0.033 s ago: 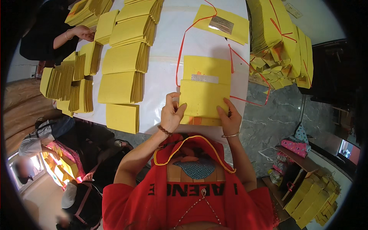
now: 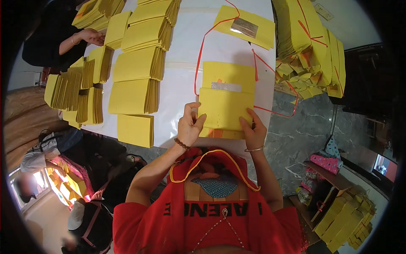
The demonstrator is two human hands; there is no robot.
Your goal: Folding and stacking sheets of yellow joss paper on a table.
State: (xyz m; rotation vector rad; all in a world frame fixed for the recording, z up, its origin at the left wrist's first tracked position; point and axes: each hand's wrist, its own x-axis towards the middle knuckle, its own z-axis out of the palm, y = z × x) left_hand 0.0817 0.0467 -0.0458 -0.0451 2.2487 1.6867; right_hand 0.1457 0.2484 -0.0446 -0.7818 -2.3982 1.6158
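A stack of yellow joss paper (image 2: 227,108) lies at the table's near edge, in front of me. Its upper sheets sit lower than those beneath, so a silver foil patch (image 2: 230,87) partly shows. My left hand (image 2: 191,123) grips the stack's left edge, thumb on top. At the right edge my right hand (image 2: 254,128) holds it the same way, thumb on the face and fingers along the side. Red string (image 2: 198,63) runs along the stack's left, and more lies to its right. Beyond is another yellow sheet (image 2: 264,34) with a silver patch.
Rows of yellow paper bundles (image 2: 133,95) fill the table's left side. Across there, a co-worker's hand (image 2: 91,36) touches some. Tall tied stacks (image 2: 300,29) stand off the right edge, and more bundles (image 2: 342,220) are low at right. Other people are at lower left.
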